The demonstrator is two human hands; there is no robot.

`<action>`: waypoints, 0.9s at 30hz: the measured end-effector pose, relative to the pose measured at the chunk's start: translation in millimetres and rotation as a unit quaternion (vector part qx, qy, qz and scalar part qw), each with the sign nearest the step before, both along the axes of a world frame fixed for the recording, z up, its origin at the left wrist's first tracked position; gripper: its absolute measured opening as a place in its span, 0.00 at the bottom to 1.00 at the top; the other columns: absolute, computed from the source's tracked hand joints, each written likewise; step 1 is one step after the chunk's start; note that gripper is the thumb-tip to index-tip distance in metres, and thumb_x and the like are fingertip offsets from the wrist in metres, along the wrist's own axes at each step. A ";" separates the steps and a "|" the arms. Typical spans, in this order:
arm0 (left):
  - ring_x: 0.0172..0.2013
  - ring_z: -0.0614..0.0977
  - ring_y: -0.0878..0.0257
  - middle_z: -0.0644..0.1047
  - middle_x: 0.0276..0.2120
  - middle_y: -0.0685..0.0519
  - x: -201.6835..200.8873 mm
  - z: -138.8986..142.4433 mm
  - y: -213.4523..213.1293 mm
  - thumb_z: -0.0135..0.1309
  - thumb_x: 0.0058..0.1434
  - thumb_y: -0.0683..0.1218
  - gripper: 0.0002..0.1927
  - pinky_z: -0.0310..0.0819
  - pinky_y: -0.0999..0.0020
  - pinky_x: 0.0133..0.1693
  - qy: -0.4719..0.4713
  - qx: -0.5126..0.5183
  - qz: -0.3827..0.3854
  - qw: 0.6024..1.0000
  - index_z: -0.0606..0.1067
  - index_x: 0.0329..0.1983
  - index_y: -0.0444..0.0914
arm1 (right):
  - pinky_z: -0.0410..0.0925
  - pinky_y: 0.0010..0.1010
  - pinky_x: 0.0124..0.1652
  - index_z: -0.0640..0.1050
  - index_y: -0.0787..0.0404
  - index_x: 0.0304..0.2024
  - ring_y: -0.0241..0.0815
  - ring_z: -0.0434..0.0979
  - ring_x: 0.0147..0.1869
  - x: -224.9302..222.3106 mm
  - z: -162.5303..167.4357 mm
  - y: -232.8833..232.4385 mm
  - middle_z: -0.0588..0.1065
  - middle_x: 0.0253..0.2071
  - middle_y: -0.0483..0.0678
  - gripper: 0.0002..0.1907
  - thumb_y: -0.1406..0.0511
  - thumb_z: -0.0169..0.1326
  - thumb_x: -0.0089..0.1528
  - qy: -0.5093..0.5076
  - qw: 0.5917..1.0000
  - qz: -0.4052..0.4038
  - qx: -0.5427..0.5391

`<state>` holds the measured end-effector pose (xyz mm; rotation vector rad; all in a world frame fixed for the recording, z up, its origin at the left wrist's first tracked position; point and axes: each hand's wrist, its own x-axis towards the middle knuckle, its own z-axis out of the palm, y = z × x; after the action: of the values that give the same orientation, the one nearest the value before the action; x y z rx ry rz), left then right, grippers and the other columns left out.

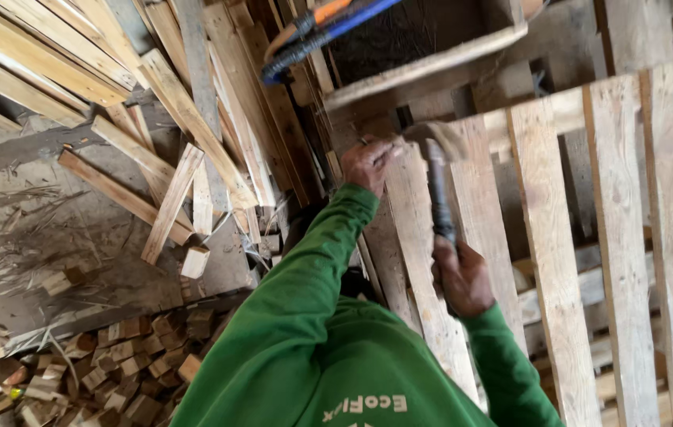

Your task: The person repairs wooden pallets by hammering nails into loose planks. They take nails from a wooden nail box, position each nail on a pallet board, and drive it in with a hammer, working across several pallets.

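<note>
My right hand point(463, 278) grips the dark handle of a hammer point(438, 190). Its head is blurred, just above the top end of a pale slat of the wooden pallet point(551, 237). My left hand point(368, 163) rests at the top of that same slat, fingers pinched together as if on a small nail, which is too small to see clearly. The hammer head is close to the right of those fingers. Both of my arms are in green sleeves and reach up from the bottom of the view.
Loose wooden slats point(170, 119) lie piled at the upper left. A heap of small wood blocks point(127, 356) fills the bottom left. A blue and orange tool point(316, 28) lies at the top beside an open wooden box point(431, 59). More pallet slats point(672, 237) run down the right.
</note>
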<state>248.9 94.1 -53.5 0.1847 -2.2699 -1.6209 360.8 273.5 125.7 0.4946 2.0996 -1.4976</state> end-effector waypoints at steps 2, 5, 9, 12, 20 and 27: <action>0.45 0.83 0.53 0.79 0.47 0.43 6.1 2.0 -0.8 0.62 0.64 0.44 0.15 0.83 0.60 0.42 0.023 -0.002 0.016 1.000 0.79 0.53 0.41 | 0.62 0.28 0.15 0.73 0.65 0.35 0.33 0.64 0.17 2.6 21.2 5.8 0.69 0.19 0.44 0.26 0.47 0.49 0.67 0.084 0.996 -0.014 -0.041; 0.55 0.79 0.45 0.72 0.61 0.34 20.4 6.2 12.6 0.52 0.72 0.48 0.25 0.80 0.57 0.50 -0.034 0.098 0.124 0.987 0.66 0.69 0.35 | 0.63 0.25 0.22 0.73 0.64 0.38 0.32 0.67 0.23 4.7 50.2 16.6 0.69 0.23 0.44 0.27 0.45 0.51 0.70 0.239 0.964 -0.006 -0.115; 0.55 0.76 0.40 0.71 0.60 0.34 34.2 10.7 58.0 0.43 0.73 0.53 0.30 0.70 0.51 0.56 -0.242 0.202 0.318 0.894 0.60 0.72 0.32 | 0.63 0.24 0.22 0.72 0.62 0.38 0.31 0.68 0.23 -5.4 36.6 22.5 0.69 0.24 0.42 0.25 0.46 0.53 0.69 0.350 0.911 0.019 -0.218; 0.52 0.77 0.39 0.75 0.55 0.34 32.3 10.5 74.8 0.40 0.74 0.54 0.25 0.71 0.51 0.54 -0.276 0.202 0.341 0.876 0.68 0.65 0.32 | 0.61 0.25 0.20 0.72 0.61 0.36 0.31 0.65 0.22 -14.3 -1.9 25.5 0.68 0.23 0.42 0.22 0.49 0.55 0.67 0.149 0.973 0.037 -0.173; 0.39 0.81 0.40 0.80 0.39 0.37 13.0 31.4 61.8 0.42 0.73 0.52 0.18 0.74 0.47 0.44 -0.402 0.202 0.328 0.831 0.76 0.45 0.34 | 0.65 0.31 0.22 0.70 0.60 0.37 0.35 0.71 0.20 -27.7 77.9 70.2 0.71 0.21 0.47 0.29 0.42 0.46 0.75 0.314 0.949 -0.029 0.000; 0.39 0.81 0.39 0.80 0.38 0.37 16.7 31.5 64.0 0.43 0.73 0.51 0.17 0.74 0.47 0.43 -0.359 0.183 0.336 0.851 0.76 0.45 0.34 | 0.65 0.29 0.19 0.73 0.60 0.35 0.35 0.69 0.20 -48.4 62.9 47.0 0.71 0.22 0.47 0.25 0.47 0.46 0.73 0.361 0.905 0.061 -0.218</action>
<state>265.6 158.1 -22.0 1.7194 -1.8899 -1.6892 312.4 320.4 188.6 -0.4235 2.1097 -2.2190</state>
